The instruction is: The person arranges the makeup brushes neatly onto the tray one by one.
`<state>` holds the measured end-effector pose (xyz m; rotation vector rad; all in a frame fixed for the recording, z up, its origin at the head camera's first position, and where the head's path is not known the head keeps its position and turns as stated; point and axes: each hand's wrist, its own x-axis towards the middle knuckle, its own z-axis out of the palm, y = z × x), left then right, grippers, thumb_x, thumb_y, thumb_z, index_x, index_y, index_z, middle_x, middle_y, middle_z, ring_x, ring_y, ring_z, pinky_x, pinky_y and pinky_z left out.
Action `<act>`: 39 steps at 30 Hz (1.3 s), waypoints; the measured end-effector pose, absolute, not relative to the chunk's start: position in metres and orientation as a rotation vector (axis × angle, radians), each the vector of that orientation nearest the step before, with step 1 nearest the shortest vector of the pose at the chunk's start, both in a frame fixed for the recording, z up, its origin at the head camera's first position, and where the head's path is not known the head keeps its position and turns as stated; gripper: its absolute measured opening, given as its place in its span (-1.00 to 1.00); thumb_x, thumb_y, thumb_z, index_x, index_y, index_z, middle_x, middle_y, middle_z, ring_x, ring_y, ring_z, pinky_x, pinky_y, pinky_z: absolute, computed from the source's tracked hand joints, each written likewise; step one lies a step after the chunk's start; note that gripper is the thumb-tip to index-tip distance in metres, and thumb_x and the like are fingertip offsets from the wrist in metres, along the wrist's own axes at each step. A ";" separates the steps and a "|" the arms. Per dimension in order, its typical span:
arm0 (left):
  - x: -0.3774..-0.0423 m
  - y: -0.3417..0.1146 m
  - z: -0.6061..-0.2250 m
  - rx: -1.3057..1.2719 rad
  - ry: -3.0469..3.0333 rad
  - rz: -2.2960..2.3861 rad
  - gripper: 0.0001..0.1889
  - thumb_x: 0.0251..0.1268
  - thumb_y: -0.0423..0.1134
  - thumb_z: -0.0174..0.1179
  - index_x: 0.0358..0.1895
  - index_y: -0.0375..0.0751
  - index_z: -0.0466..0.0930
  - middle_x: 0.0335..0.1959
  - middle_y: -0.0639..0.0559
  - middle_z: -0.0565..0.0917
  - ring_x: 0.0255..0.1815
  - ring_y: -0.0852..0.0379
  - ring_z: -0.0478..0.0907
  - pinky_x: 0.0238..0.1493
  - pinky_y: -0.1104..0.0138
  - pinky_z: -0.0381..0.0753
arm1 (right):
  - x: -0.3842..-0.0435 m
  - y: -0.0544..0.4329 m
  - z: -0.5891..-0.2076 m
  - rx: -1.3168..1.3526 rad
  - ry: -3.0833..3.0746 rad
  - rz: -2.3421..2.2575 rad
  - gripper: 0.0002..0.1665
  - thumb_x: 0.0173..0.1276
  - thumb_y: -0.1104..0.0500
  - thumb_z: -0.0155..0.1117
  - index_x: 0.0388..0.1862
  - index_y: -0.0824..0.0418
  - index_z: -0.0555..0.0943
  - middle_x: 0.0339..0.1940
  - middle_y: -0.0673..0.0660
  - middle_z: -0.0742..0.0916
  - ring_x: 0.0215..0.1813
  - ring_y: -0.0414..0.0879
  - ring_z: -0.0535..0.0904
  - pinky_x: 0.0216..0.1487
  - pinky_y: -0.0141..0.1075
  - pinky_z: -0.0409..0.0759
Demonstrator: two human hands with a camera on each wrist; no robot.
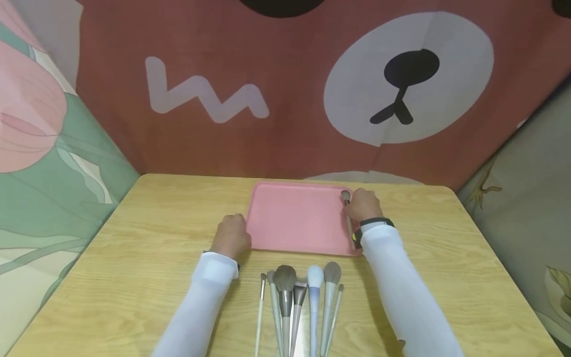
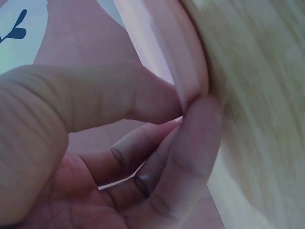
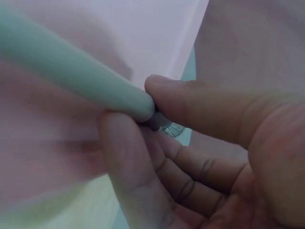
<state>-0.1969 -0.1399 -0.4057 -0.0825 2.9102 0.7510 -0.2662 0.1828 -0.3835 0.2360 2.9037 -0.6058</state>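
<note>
A pink rectangular tray (image 1: 294, 218) lies toward the back of the wooden table. Its left rim, near the front corner, is pinched between thumb and index finger of my left hand (image 1: 231, 235). My right hand (image 1: 365, 204) holds a makeup brush (image 3: 71, 71) with a pale green handle, thumb and index finger near its metal collar. In the head view this brush runs along the tray's right side, its bristles toward the back. Whether it rests on the tray I cannot tell.
Nearer on the wooden table (image 1: 147, 277), several makeup brushes stand or lie in a cluster, bristles away from me, among them a large dark brush (image 1: 285, 278) and a light blue one (image 1: 314, 277). A bear-print backdrop (image 1: 290, 148) borders the far edge.
</note>
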 end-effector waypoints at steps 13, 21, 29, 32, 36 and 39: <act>-0.193 -0.136 -0.405 -0.136 2.901 0.806 -0.88 0.10 -0.56 0.20 -0.28 -0.47 0.66 -0.40 -0.26 0.67 -0.45 -0.08 0.59 -0.39 0.14 0.69 | -0.268 0.177 -0.395 0.236 2.933 -0.556 -0.61 0.21 0.21 0.47 -0.09 0.49 0.70 -0.11 0.48 0.78 -0.25 0.19 0.64 -0.25 -0.07 0.64; -0.193 -0.137 -0.404 -0.173 2.900 0.839 -0.90 0.08 -0.57 0.19 -0.33 -0.45 0.66 -0.42 -0.26 0.68 -0.47 -0.08 0.59 -0.44 0.19 0.65 | -0.270 0.174 -0.394 0.236 2.947 -0.495 -0.56 0.20 0.24 0.43 -0.02 0.52 0.68 -0.03 0.53 0.76 -0.08 0.33 0.71 -0.04 0.08 0.72; -0.196 -0.139 -0.404 -0.187 2.888 0.842 -0.89 0.08 -0.55 0.18 -0.31 -0.46 0.66 -0.43 -0.26 0.68 -0.47 -0.09 0.60 -0.46 0.18 0.66 | -0.270 0.172 -0.394 0.233 2.971 -0.456 -0.56 0.25 0.24 0.37 0.03 0.54 0.67 0.01 0.55 0.75 0.01 0.40 0.73 0.04 0.15 0.73; -0.195 -0.138 -0.403 -0.198 2.881 0.845 -0.89 0.09 -0.55 0.18 -0.31 -0.45 0.66 -0.43 -0.26 0.67 -0.48 -0.08 0.60 -0.49 0.21 0.63 | -0.269 0.171 -0.393 0.237 2.971 -0.461 -0.57 0.27 0.24 0.37 0.03 0.53 0.68 0.01 0.55 0.75 0.00 0.39 0.73 0.04 0.14 0.73; -0.195 -0.137 -0.404 -0.205 2.883 0.843 -0.88 0.11 -0.55 0.19 -0.29 -0.46 0.67 -0.42 -0.27 0.68 -0.48 -0.07 0.59 -0.48 0.21 0.64 | -0.269 0.170 -0.393 0.229 2.968 -0.467 -0.57 0.27 0.23 0.36 0.02 0.54 0.68 0.02 0.56 0.74 0.02 0.41 0.72 0.06 0.15 0.72; -0.195 -0.138 -0.405 -0.195 2.892 0.842 -0.88 0.10 -0.55 0.18 -0.29 -0.47 0.66 -0.42 -0.27 0.68 -0.48 -0.07 0.59 -0.48 0.19 0.64 | -0.269 0.170 -0.393 0.228 2.961 -0.470 -0.56 0.26 0.23 0.37 0.02 0.54 0.68 0.01 0.56 0.74 0.00 0.39 0.72 0.05 0.14 0.72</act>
